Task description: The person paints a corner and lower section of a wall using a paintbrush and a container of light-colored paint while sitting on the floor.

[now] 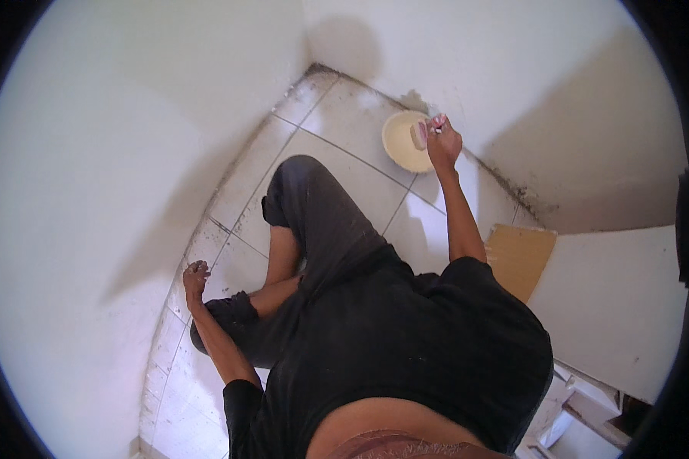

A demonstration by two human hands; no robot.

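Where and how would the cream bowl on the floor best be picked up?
Probably by the left rim of the bowl, coming from the person's left. It is round and open-topped, and that rim is uncovered, while the right hand with the brush covers the right edge and the wall stands close behind.

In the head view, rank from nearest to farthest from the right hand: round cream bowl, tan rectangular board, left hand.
From the right hand:
1. Round cream bowl: just left of it.
2. Tan rectangular board: to its lower right.
3. Left hand: at the picture's left.
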